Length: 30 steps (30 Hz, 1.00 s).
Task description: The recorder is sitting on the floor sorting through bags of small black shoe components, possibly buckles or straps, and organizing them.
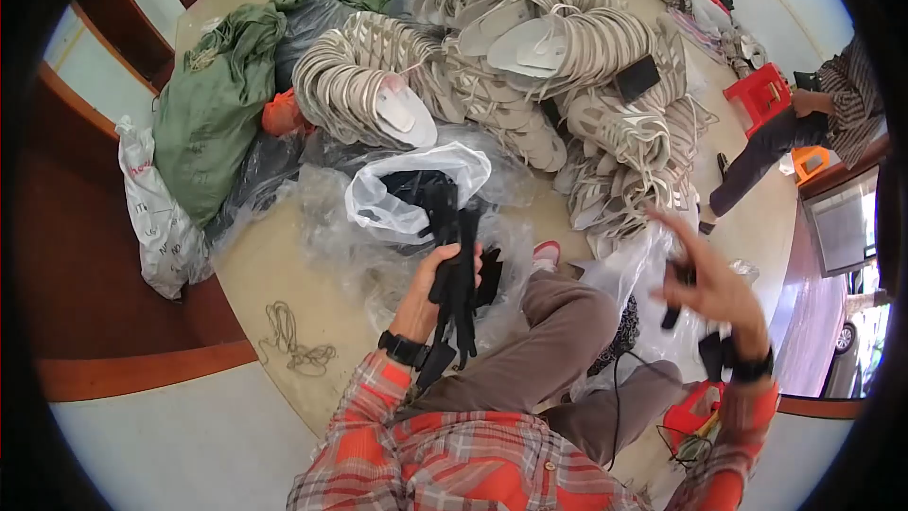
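My left hand [424, 291] is closed round a bundle of long, flat black strips [459, 270], whose ends hang below the fingers. The bundle's upper end overlaps an open white plastic bag [371, 191] with more black pieces inside. Off to the right, my right hand [726, 291] is raised, its index finger stretched out. A short black strip [671, 315] sits among its other fingers, slightly blurred; how it is gripped is partly hidden. Clear plastic sheeting [636, 260] lies near this hand.
Strung bundles of beige shoe uppers [586, 47] cover the far floor. Green sacks [213, 114] and a white sack [161, 218] stand left. Loose string [298, 345] lies on the floor. Another person's leg [757, 161] and a red stool [757, 96] are at right.
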Tool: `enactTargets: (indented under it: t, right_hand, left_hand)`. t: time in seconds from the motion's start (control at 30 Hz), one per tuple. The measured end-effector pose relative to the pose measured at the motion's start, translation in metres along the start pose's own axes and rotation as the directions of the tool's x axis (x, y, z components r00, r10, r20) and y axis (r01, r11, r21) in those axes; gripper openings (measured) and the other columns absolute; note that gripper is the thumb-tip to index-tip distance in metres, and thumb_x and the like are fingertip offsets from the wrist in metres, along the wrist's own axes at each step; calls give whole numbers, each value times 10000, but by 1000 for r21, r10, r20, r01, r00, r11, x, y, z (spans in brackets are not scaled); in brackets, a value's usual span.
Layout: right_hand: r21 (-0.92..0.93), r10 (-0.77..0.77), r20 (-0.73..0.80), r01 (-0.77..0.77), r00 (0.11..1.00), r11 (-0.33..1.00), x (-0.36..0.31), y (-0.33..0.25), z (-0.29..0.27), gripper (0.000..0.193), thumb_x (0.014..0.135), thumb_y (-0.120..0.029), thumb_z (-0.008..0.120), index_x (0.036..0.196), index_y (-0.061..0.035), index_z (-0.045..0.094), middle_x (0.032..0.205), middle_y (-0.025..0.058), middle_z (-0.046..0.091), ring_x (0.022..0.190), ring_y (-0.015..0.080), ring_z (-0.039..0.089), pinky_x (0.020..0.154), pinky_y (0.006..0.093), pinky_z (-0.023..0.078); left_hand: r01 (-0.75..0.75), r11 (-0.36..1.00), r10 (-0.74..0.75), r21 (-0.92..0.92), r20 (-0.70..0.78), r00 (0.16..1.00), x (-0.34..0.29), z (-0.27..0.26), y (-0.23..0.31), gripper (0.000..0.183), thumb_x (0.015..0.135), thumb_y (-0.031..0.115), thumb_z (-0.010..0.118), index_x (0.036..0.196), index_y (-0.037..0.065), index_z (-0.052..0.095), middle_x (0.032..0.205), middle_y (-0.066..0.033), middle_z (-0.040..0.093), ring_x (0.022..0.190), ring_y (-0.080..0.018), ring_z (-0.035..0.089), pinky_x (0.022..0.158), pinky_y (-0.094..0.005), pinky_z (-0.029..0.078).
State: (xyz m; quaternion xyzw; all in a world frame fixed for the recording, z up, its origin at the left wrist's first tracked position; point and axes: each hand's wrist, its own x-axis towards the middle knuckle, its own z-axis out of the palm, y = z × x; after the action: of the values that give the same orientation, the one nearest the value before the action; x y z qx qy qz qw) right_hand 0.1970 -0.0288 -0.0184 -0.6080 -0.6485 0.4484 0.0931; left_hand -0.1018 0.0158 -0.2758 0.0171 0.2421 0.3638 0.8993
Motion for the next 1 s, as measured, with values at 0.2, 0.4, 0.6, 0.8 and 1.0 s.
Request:
enactTargets:
  t: [0.2, 0.4, 0.6, 0.8, 1.0]
  right_hand:
    - [357, 265, -111, -210, 958, 910, -63, 31, 43, 760, 705, -69, 699, 1346, -94, 290, 606, -48, 417, 551, 44, 368, 515, 190, 314]
    - [497, 296, -201, -163, 934, 852, -70, 45, 57, 666, 717, -122, 676, 1304, -96, 362, 607, -57, 427, 553, 26, 380, 495, 170, 292]
    - [577, 320, 10, -267, 947, 772, 35, 44, 66, 373, 780, -165, 599, 1127, -49, 523, 641, -42, 447, 505, 33, 357, 422, 186, 269]
    - [606, 177, 86, -193, 980, 771, 239, 94, 103, 348, 787, -211, 626, 1052, -13, 517, 749, -4, 522, 529, 47, 448, 386, 188, 273]
    - [472, 164, 52, -169, 985, 865, 354, 93, 151, 462, 715, -245, 700, 1054, 7, 511, 754, 47, 572, 601, 97, 545, 395, 208, 300]
  left_hand:
    - [-330, 943, 324, -36, -112, 939, -4, -14, 37, 386, 811, 208, 562, 1085, -48, 468, 961, -73, 551, 864, -157, 541, 744, -274, 463]
    - [-564, 817, 523, -120, -256, 813, 81, -34, 59, 219, 756, 239, 587, 860, 47, 565, 856, -78, 612, 760, -238, 600, 725, -366, 491]
    - [-713, 651, 462, -261, -609, 645, 142, -104, 89, 213, 694, 148, 648, 867, 58, 563, 861, -72, 602, 741, -249, 594, 708, -414, 508]
    - [-628, 757, 462, -179, -532, 709, 141, -93, 79, 229, 699, 238, 641, 860, 86, 580, 862, -69, 610, 769, -257, 591, 708, -432, 495]
    - [-572, 816, 451, -76, -534, 715, 118, -84, 73, 257, 717, 288, 620, 867, 82, 586, 871, -76, 619, 801, -274, 594, 741, -427, 481]
